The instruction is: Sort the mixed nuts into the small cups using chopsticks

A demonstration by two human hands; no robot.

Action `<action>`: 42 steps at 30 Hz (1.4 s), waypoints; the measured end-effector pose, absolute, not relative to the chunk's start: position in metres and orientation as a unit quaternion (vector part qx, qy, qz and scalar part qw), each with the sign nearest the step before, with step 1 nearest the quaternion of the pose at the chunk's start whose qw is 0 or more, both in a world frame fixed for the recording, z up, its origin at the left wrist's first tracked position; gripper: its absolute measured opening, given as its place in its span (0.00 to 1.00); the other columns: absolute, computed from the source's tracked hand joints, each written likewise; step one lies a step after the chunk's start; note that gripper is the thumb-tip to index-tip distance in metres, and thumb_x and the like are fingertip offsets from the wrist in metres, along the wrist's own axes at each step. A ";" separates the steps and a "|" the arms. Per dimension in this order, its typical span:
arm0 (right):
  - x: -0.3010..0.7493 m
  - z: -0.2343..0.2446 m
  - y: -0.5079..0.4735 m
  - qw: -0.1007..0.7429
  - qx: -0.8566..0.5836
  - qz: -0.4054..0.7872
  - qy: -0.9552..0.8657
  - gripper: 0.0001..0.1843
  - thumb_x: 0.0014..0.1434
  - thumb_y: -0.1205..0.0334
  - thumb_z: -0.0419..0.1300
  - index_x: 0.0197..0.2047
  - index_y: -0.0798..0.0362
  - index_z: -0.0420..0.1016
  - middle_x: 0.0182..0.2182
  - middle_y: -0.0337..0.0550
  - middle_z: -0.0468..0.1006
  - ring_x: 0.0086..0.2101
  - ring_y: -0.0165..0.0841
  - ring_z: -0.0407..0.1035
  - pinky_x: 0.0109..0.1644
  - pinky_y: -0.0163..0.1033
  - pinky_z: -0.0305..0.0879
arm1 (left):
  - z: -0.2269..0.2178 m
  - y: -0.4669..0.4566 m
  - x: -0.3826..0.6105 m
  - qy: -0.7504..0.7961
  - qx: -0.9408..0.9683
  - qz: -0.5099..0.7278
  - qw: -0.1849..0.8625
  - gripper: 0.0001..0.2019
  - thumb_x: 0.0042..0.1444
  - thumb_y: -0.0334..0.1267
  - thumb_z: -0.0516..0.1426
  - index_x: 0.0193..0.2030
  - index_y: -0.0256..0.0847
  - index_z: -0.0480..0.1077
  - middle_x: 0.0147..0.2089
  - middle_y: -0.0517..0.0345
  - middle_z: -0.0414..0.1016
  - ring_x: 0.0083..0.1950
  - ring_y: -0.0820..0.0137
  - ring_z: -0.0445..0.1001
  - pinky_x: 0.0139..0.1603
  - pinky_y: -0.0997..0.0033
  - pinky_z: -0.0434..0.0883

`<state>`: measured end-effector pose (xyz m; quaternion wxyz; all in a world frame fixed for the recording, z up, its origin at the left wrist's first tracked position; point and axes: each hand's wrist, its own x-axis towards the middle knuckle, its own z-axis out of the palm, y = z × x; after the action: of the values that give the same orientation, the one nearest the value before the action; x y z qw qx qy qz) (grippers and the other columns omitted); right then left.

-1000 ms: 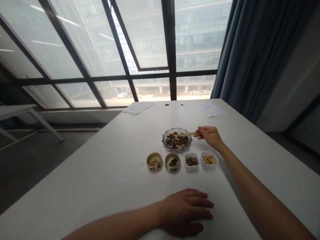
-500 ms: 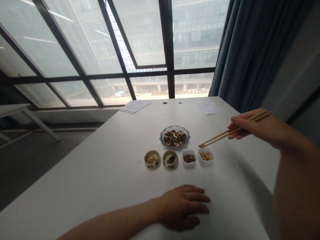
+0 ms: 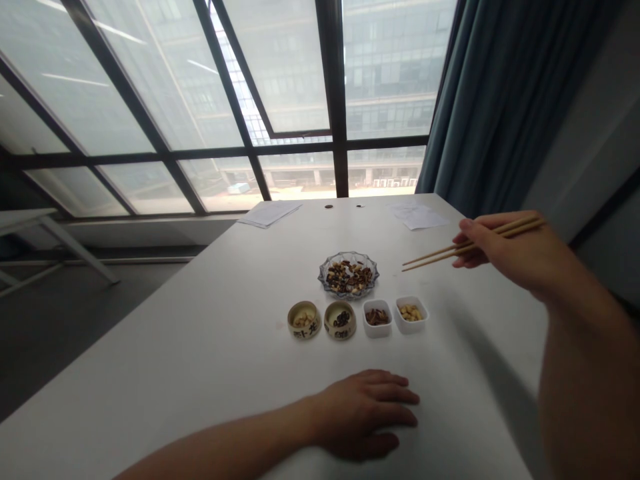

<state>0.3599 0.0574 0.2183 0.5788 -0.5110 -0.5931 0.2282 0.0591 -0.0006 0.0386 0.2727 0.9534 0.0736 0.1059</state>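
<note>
My right hand is raised at the right and grips a pair of wooden chopsticks; their tips point left, above the table and apart from the dishes, with nothing visible between them. My left hand lies flat on the white table, fingers stretched out, holding nothing. A glass dish of mixed nuts and seeds stands at the centre. In front of it is a row: two round tan cups and two small white square dishes, each with some pieces inside.
Sheets of paper lie at the table's far edge. A large window with dark frames fills the back, and a dark curtain hangs at the right. Another table stands at the far left.
My right hand lifted the chopsticks out of the glass dish, passed over the rightmost white dish, then rose to the right. My left hand stayed flat.
</note>
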 end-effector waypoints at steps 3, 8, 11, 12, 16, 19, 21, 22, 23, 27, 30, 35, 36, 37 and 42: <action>0.347 0.217 0.061 0.587 -0.546 0.203 -0.562 0.17 0.61 0.49 0.72 0.32 0.56 0.83 0.27 0.51 0.85 0.21 0.40 0.80 0.20 0.36 0.79 | 0.038 0.000 0.059 0.071 0.954 0.109 0.269 0.22 0.67 0.46 0.53 0.65 0.43 0.69 0.72 0.50 0.69 0.77 0.59 0.62 0.78 0.57 0.59; 0.331 0.207 0.071 0.566 -0.540 0.178 -0.597 0.22 0.63 0.43 0.69 0.34 0.57 0.83 0.28 0.51 0.85 0.22 0.41 0.81 0.21 0.37 0.78 | 0.037 0.000 0.058 0.070 0.954 0.109 0.272 0.22 0.67 0.45 0.53 0.65 0.43 0.69 0.72 0.50 0.69 0.77 0.58 0.61 0.78 0.55 0.59; 0.324 0.201 0.076 0.552 -0.531 0.173 -0.620 0.26 0.63 0.39 0.66 0.34 0.57 0.84 0.26 0.50 0.84 0.22 0.41 0.81 0.21 0.36 0.77 | 0.037 0.001 0.056 0.065 0.951 0.108 0.282 0.22 0.66 0.45 0.54 0.65 0.44 0.69 0.72 0.49 0.69 0.77 0.57 0.62 0.77 0.54 0.60; 0.321 0.199 0.077 0.548 -0.528 0.172 -0.626 0.27 0.63 0.38 0.66 0.34 0.57 0.84 0.26 0.50 0.84 0.22 0.40 0.81 0.21 0.35 0.77 | 0.037 0.001 0.056 0.063 0.950 0.108 0.285 0.22 0.66 0.45 0.54 0.65 0.44 0.69 0.72 0.49 0.69 0.77 0.57 0.62 0.77 0.54 0.60; 0.310 0.195 0.080 0.532 -0.525 0.175 -0.641 0.27 0.64 0.38 0.64 0.34 0.56 0.83 0.26 0.48 0.84 0.24 0.39 0.81 0.23 0.34 0.76 | 0.036 0.003 0.052 0.058 0.950 0.114 0.286 0.20 0.66 0.44 0.54 0.62 0.43 0.70 0.71 0.50 0.71 0.76 0.59 0.63 0.78 0.57 0.60; 0.299 0.191 0.082 0.518 -0.519 0.183 -0.655 0.26 0.65 0.39 0.65 0.32 0.55 0.82 0.26 0.48 0.83 0.25 0.39 0.81 0.25 0.34 0.75 | 0.035 0.002 0.050 0.054 0.951 0.125 0.278 0.19 0.67 0.44 0.52 0.60 0.41 0.72 0.70 0.50 0.72 0.75 0.61 0.64 0.77 0.61 0.60; 0.289 0.183 0.086 0.517 -0.510 0.193 -0.659 0.25 0.65 0.40 0.65 0.32 0.55 0.82 0.26 0.47 0.83 0.27 0.40 0.82 0.28 0.35 0.76 | 0.033 0.002 0.050 0.048 0.952 0.131 0.272 0.19 0.68 0.43 0.52 0.59 0.39 0.72 0.69 0.49 0.73 0.75 0.62 0.65 0.78 0.63 0.59; 0.284 0.178 0.089 0.519 -0.505 0.198 -0.661 0.24 0.65 0.41 0.65 0.33 0.54 0.82 0.27 0.47 0.84 0.28 0.40 0.82 0.29 0.35 0.77 | 0.033 0.002 0.050 0.045 0.952 0.135 0.270 0.19 0.68 0.43 0.51 0.59 0.39 0.72 0.69 0.49 0.73 0.75 0.62 0.65 0.78 0.63 0.59; 0.279 0.171 0.093 0.518 -0.499 0.202 -0.665 0.23 0.66 0.42 0.65 0.33 0.54 0.83 0.27 0.46 0.84 0.29 0.40 0.82 0.30 0.36 0.77 | 0.032 0.002 0.050 0.042 0.953 0.137 0.269 0.19 0.68 0.43 0.51 0.59 0.38 0.72 0.69 0.48 0.73 0.75 0.61 0.65 0.78 0.63 0.59; 0.258 0.138 0.109 0.488 -0.486 0.208 -0.694 0.20 0.69 0.46 0.62 0.34 0.53 0.83 0.29 0.45 0.85 0.30 0.39 0.81 0.32 0.36 0.76 | 0.031 0.003 0.050 0.043 0.952 0.140 0.268 0.18 0.67 0.43 0.52 0.58 0.37 0.73 0.67 0.47 0.74 0.74 0.60 0.66 0.77 0.61 0.61; 0.248 0.119 0.119 0.474 -0.492 0.205 -0.701 0.19 0.69 0.48 0.61 0.32 0.52 0.82 0.28 0.44 0.84 0.30 0.38 0.80 0.31 0.36 0.74 | 0.031 0.002 0.050 0.042 0.951 0.139 0.272 0.18 0.66 0.41 0.53 0.57 0.38 0.74 0.67 0.47 0.75 0.74 0.59 0.67 0.77 0.60 0.62; 0.245 0.098 0.131 0.484 -0.503 0.210 -0.685 0.20 0.68 0.45 0.61 0.33 0.52 0.81 0.28 0.45 0.84 0.30 0.40 0.81 0.31 0.37 0.73 | 0.026 0.001 0.050 0.047 0.952 0.143 0.268 0.18 0.64 0.41 0.53 0.56 0.38 0.74 0.68 0.47 0.74 0.74 0.58 0.67 0.76 0.57 0.63; 0.245 0.095 0.133 0.487 -0.505 0.213 -0.680 0.21 0.68 0.45 0.61 0.33 0.52 0.81 0.29 0.45 0.85 0.30 0.41 0.81 0.30 0.37 0.73 | 0.024 0.000 0.051 0.047 0.952 0.146 0.264 0.18 0.65 0.41 0.53 0.56 0.38 0.74 0.68 0.47 0.75 0.73 0.58 0.67 0.76 0.58 0.63; 0.245 0.093 0.134 0.488 -0.506 0.215 -0.677 0.22 0.68 0.44 0.61 0.33 0.53 0.80 0.29 0.46 0.85 0.30 0.41 0.81 0.30 0.37 0.73 | 0.024 0.001 0.051 0.045 0.953 0.148 0.261 0.18 0.65 0.42 0.52 0.56 0.38 0.75 0.67 0.48 0.75 0.73 0.59 0.68 0.76 0.59 0.63; 0.244 0.089 0.134 0.485 -0.508 0.226 -0.675 0.23 0.68 0.43 0.60 0.29 0.52 0.77 0.28 0.45 0.84 0.30 0.42 0.81 0.30 0.38 0.73 | 0.022 0.001 0.052 0.042 0.958 0.147 0.244 0.19 0.65 0.42 0.51 0.56 0.37 0.75 0.67 0.50 0.75 0.73 0.60 0.67 0.76 0.62 0.62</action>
<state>0.2443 0.1344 0.0891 0.4850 -0.5082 -0.6746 0.2265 0.0516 0.0014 0.0225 0.2442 0.9576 0.0417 0.1469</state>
